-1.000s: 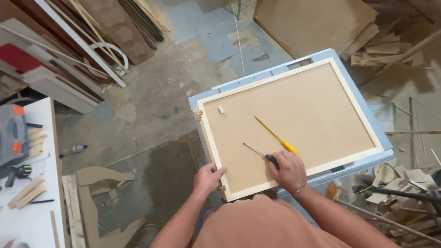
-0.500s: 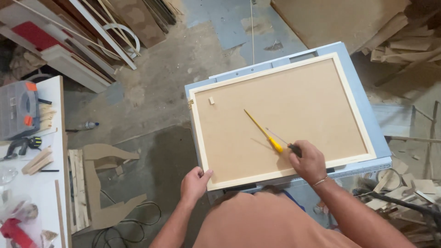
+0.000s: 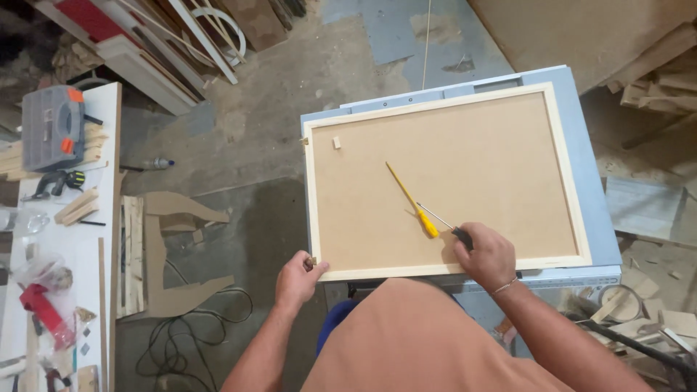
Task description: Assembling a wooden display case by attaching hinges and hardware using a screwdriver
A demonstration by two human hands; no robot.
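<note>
On the far left a white side table [image 3: 109,145] is carrying a grey parts case [image 3: 51,127], wood offcuts and small tools, well apart from the work. Cut board shapes [image 3: 174,247] and a black cable [image 3: 181,334] are lying on the concrete floor between that table and the bench.

The person's left hand [image 3: 296,279] is gripping the near left corner of the wooden frame [image 3: 312,210], fingers curled over the edge and the thumb pressing on a small dark fitting there. Judging from this, the hand is steadying the frame, and it does well to be pressing down flat so the corner is not lifting off the pale blue bench [image 3: 581,145].

The frame is lying face down on that bench, its brown backing board [image 3: 472,160] showing, with a small pale block [image 3: 336,143] near the far left corner.

A yellow-handled screwdriver [image 3: 412,201] is lying loose on the board. Just beside it, the right hand [image 3: 488,255] is closing around the dark handle of a second, thinner tool [image 3: 444,223], its metal shaft pointing away to the left. The fingers are wrapping the handle; how tightly is hard to tell. A firm grip would be serving best.
</note>
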